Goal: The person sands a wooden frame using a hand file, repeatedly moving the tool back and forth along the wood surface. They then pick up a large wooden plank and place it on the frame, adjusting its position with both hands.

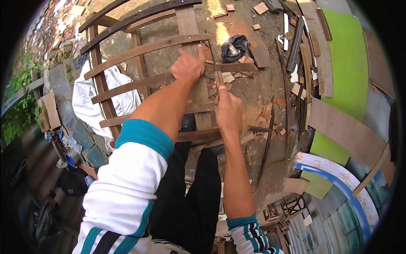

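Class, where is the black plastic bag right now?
In the head view, the black bag lies near the top, right of centre, beside the wooden frame and beyond the right hand.

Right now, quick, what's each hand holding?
Left hand: over the broad brown wooden plank; whether its grip is closed can't be told.
Right hand: closed, holding the thin dark tool by its brown wooden handle.

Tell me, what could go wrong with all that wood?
The bare right hand grips a long, thin, wooden-handled tool close to the bare left hand, so a slip might hurt it. The brown wooden slatted frame could wobble if pushed. Small, flat, tan wood scraps on the brown ground might trip someone.
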A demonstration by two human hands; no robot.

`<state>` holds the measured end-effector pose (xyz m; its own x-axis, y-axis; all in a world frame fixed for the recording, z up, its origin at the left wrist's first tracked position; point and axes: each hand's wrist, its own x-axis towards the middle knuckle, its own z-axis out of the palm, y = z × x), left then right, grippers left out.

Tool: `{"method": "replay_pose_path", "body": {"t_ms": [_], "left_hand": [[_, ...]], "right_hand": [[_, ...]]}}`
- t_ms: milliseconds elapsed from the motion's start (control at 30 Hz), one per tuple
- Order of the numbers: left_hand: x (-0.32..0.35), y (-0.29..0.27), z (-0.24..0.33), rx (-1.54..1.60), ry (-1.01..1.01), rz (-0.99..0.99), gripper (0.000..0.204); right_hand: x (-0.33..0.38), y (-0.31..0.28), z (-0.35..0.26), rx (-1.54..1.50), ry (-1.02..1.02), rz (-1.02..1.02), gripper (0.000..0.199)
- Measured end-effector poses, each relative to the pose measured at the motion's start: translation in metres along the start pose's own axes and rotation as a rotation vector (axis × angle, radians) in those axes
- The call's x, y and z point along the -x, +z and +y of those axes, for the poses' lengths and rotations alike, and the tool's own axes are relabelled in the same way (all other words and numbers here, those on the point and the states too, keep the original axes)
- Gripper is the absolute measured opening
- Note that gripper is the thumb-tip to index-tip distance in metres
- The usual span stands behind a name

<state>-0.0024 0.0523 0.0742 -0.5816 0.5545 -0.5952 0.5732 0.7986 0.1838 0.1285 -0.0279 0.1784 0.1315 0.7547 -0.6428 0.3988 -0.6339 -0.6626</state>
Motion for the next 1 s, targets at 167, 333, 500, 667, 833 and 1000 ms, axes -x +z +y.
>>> {"method": "replay_pose_path", "body": {"t_ms": [167, 333, 500, 667, 833, 1000], "left_hand": [[-0.003, 0.000, -0.003, -0.036, -0.029, -0.028, 0.098], [-0.002, -0.003, -0.001, -0.032, -0.042, -0.062, 0.099], [0.003, 0.006, 0.004, -0.029, -0.024, -0.033, 0.098], [0.006, 0.004, -0.007, -0.065, -0.048, 0.025, 0.094], [0.001, 0.001, 0.001, -0.058, -0.033, 0.024, 0.095], [0.001, -0.001, 0.000, -0.064, -0.007, 0.018, 0.098]], "right_hand": [[0.044, -0.019, 0.014, 0.051, -0.088, 0.010, 0.048], [0.162, -0.075, 0.020, -0.001, 0.058, -0.062, 0.045], [0.067, -0.012, 0.025, -0.003, -0.104, 0.043, 0.049], [0.056, -0.024, 0.043, -0.004, -0.038, -0.047, 0.049], [0.169, -0.083, 0.024, -0.139, 0.081, -0.122, 0.047], [0.055, -0.024, 0.055, -0.095, -0.139, 0.008, 0.053]]}}
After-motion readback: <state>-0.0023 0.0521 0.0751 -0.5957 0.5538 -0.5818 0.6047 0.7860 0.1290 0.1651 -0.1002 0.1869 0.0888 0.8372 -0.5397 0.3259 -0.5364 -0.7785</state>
